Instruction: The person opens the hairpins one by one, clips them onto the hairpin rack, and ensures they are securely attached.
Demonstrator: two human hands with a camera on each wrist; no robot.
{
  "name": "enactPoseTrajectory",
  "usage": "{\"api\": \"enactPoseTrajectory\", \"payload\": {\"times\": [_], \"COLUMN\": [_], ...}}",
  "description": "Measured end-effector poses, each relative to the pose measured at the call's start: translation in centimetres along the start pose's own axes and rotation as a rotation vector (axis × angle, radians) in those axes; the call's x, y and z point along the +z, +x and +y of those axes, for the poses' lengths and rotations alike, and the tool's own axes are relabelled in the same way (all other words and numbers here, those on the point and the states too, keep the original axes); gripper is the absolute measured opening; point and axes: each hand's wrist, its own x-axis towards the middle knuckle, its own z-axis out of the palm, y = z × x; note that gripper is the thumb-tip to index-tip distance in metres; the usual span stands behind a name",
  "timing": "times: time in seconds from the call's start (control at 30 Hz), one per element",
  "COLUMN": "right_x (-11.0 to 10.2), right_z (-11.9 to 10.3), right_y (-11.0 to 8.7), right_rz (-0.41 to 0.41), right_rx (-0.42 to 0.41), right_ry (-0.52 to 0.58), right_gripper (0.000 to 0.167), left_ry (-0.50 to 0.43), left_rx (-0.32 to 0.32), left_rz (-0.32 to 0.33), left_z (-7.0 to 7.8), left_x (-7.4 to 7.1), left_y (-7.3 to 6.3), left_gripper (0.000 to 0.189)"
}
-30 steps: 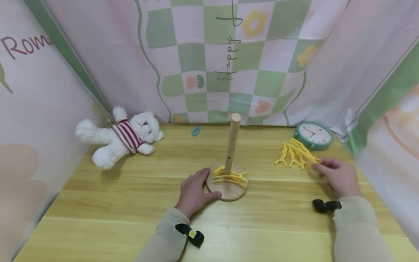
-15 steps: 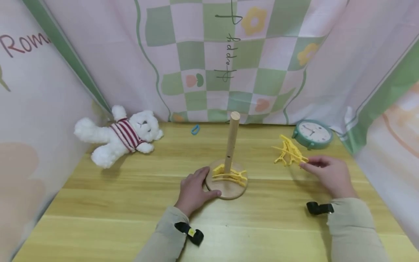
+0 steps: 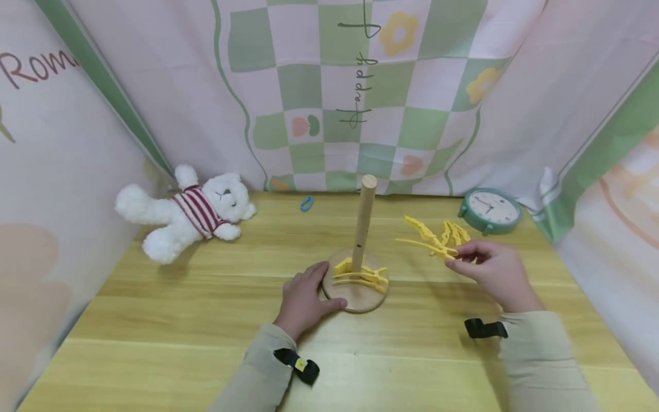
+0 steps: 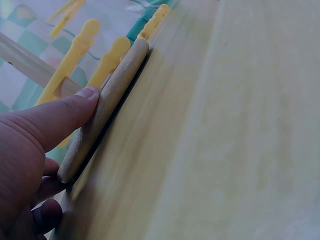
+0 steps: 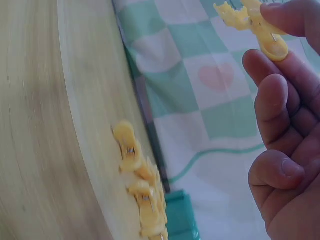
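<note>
My left hand (image 3: 304, 300) holds the rim of a round wooden base (image 3: 355, 302), from which an upright wooden post (image 3: 364, 220) rises. In the left wrist view, the thumb (image 4: 82, 102) presses on the base's edge. Yellow clips (image 3: 362, 280) sit low at the foot of the post, in front of and behind it. Right of the stand, my right hand (image 3: 494, 272) pinches a yellow hair clip (image 3: 441, 248) at its tail end, above the table. The clip's two long arms are spread apart and point left towards the post. The right wrist view shows thumb and finger on the clip (image 5: 274, 47).
Several more yellow clips (image 3: 455, 232) lie behind the right hand, beside a green round clock (image 3: 491, 210). A small blue ring-like piece (image 3: 306, 203) lies at the back. A white teddy bear (image 3: 198, 212) in a striped top lies back left. Printed curtains (image 3: 304, 86) enclose the table.
My right hand has carried a clip leftwards from the pile, and its arms have spread apart. The left hand and the stand have stayed put.
</note>
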Motion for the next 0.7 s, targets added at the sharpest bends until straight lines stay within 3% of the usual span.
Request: {"api": "enactPoseTrajectory", "payload": {"times": [0.3,0.47,0.7], "right_x": [1.6,2.6,4.1], "right_z": [-1.0,-1.5,-2.5], "right_y": [-0.1,-0.1,0.0], "right_rz": [-0.075,-0.109,-0.18], "right_rx": [-0.062,-0.117,-0.12], "right_ry": [0.016,-0.029,-0.044], "right_gripper": [0.017,0.015,0.016], "left_ry": [-0.005,0.003,0.005], "left_rx": [-0.003,0.004,0.012], "left_rz": [0.002,0.006,0.009], "left_z": [0.0,0.1,-0.1], "left_x": [0.0,0.0,0.1], "left_y": [0.0,0.0,0.1], "left_gripper": [0.093,0.093,0.094]}}
